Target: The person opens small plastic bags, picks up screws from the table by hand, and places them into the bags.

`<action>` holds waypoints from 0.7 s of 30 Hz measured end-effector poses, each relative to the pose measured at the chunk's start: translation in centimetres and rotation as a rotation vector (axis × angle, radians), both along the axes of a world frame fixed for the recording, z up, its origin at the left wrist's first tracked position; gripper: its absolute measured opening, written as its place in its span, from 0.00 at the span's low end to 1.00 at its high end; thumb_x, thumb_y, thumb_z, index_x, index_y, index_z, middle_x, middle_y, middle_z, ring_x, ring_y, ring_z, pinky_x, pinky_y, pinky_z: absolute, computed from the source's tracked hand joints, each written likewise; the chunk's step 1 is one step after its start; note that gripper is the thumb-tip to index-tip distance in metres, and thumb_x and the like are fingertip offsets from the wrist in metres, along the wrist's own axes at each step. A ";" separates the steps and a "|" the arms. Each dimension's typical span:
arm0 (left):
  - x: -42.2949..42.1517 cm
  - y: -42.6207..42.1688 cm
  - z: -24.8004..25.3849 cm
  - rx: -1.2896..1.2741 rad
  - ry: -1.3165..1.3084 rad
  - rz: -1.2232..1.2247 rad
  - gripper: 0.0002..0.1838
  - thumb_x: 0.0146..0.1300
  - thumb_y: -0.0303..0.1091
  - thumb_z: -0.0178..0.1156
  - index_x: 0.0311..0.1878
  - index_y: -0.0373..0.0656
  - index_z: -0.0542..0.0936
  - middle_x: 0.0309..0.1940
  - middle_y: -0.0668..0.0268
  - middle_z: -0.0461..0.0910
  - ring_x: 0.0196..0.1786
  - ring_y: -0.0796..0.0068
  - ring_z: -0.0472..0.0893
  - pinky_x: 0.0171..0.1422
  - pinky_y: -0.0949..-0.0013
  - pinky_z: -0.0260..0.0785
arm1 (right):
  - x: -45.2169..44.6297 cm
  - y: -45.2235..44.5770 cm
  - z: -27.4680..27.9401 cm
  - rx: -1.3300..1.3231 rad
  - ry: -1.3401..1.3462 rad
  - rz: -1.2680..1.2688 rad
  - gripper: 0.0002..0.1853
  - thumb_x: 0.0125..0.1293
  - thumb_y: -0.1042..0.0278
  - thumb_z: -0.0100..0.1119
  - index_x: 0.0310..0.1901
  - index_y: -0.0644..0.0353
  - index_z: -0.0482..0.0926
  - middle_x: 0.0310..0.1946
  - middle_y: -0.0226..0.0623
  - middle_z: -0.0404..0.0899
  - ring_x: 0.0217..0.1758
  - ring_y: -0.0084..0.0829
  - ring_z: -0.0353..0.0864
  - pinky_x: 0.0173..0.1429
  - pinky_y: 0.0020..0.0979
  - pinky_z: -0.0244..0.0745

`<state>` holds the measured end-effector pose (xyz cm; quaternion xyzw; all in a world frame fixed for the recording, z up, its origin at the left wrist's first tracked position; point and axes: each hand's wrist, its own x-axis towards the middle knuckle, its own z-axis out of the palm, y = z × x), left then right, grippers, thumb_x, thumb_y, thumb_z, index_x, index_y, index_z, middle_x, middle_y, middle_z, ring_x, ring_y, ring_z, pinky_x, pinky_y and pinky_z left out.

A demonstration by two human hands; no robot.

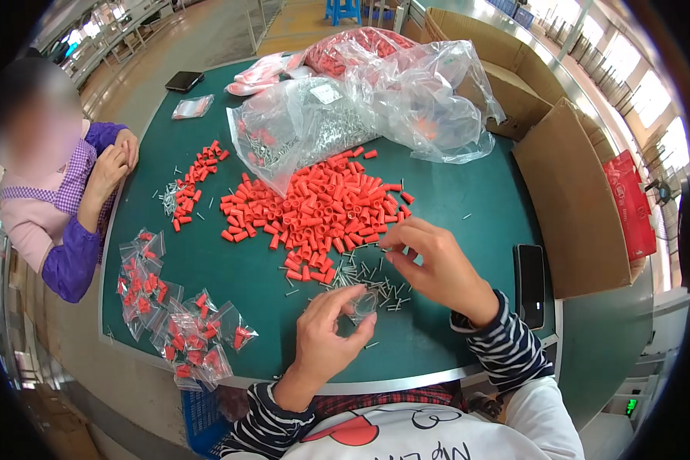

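Observation:
My left hand (328,337) is closed around a small clear plastic bag (365,306), its mouth held between thumb and fingers near the table's front edge. My right hand (431,259) is in a pinch at the right side of the pile; what its fingertips hold, if anything, I cannot make out. Beneath and between both hands lie loose metal screws (349,274). Just beyond them spreads a large heap of red plastic caps (314,205), open at one end.
Filled small bags (195,337) lie at the front left. Large clear bags (337,111) of screws and red parts stand at the back. A cardboard box (567,207) and a black phone (529,287) are on the right. A co-worker (69,199) sits left, beside a smaller pile.

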<state>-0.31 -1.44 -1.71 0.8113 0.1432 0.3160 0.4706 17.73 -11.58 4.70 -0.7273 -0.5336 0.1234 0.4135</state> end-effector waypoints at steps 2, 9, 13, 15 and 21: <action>0.0 0.0 0.2 0.012 0.014 0.003 0.25 0.47 0.22 0.72 0.52 0.41 0.81 0.44 0.66 0.85 0.33 0.85 0.76 0.24 0.80 0.60 | 1.2 0.9 -2.1 -0.055 -0.118 -0.056 0.09 0.59 0.78 0.62 0.42 0.62 0.82 0.39 0.44 0.80 0.44 0.48 0.80 0.46 0.42 0.76; -0.2 0.0 0.2 -0.008 0.038 0.030 0.23 0.48 0.25 0.74 0.51 0.43 0.82 0.42 0.68 0.84 0.33 0.86 0.77 0.24 0.81 0.60 | 2.2 3.4 -5.4 -0.005 -0.391 -0.035 0.10 0.60 0.74 0.60 0.44 0.58 0.82 0.39 0.41 0.78 0.42 0.45 0.81 0.44 0.42 0.78; -0.2 -0.2 0.7 -0.020 0.067 0.021 0.23 0.49 0.28 0.74 0.51 0.42 0.83 0.40 0.65 0.84 0.33 0.78 0.80 0.30 0.74 0.67 | 1.7 3.7 -4.2 -0.239 -0.490 -0.005 0.11 0.60 0.72 0.60 0.45 0.60 0.80 0.38 0.41 0.78 0.42 0.44 0.82 0.42 0.42 0.79; -0.2 -0.2 0.4 -0.013 0.039 0.011 0.24 0.49 0.25 0.74 0.53 0.42 0.82 0.42 0.67 0.84 0.33 0.86 0.77 0.25 0.81 0.61 | 1.5 3.9 -3.8 -0.314 -0.537 0.004 0.09 0.61 0.72 0.58 0.43 0.62 0.78 0.36 0.42 0.77 0.39 0.44 0.83 0.40 0.41 0.79; -0.2 -0.2 0.4 -0.020 0.039 0.035 0.24 0.49 0.25 0.74 0.52 0.41 0.82 0.41 0.67 0.83 0.32 0.86 0.77 0.25 0.81 0.61 | 1.8 2.9 -4.6 -0.201 -0.444 -0.054 0.15 0.59 0.71 0.61 0.47 0.64 0.75 0.37 0.48 0.77 0.37 0.49 0.82 0.41 0.45 0.79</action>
